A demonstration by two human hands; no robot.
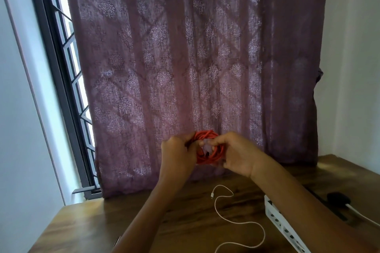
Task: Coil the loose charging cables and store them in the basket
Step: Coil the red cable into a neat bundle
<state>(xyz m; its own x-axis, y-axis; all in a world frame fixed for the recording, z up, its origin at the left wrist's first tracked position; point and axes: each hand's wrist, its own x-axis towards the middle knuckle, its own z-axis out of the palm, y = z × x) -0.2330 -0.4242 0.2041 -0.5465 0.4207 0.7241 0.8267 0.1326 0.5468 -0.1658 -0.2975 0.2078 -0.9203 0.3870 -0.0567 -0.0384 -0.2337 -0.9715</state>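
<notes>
Left grip (pixel 176 153) is clamped on the left side of the red cable coil (pixel 206 136), fingers curled round the bundled loops. Right grip (pixel 236 155) is clamped on the coil's right side, thumb and fingers pinching into the loops near the centre. The coil is held in the air between the two grips, above the far part of the table (pixel 185 211) and in front of the curtain (pixel 185 57). It shows several turns and is roughly round; its ends cannot be made out (the middle of the coil is blurred).

White cable (pixel 239 222) lies loose on the table, nearer the person than the coil, in a winding S-shaped run. One connector sits at its far end; the other end runs out of the bottom of the view.

White basket (pixel 287 232) stands on the table just right of the white cable, its slotted wall visible and partly covered by the right forearm. Its contents cannot be told.

Black object (pixel 337 199) with a white lead lies beyond the basket, near the right edge.

The curtain is purple and patterned and hangs behind the table. Window (pixel 61 47) with a dark grille stands at the left.
</notes>
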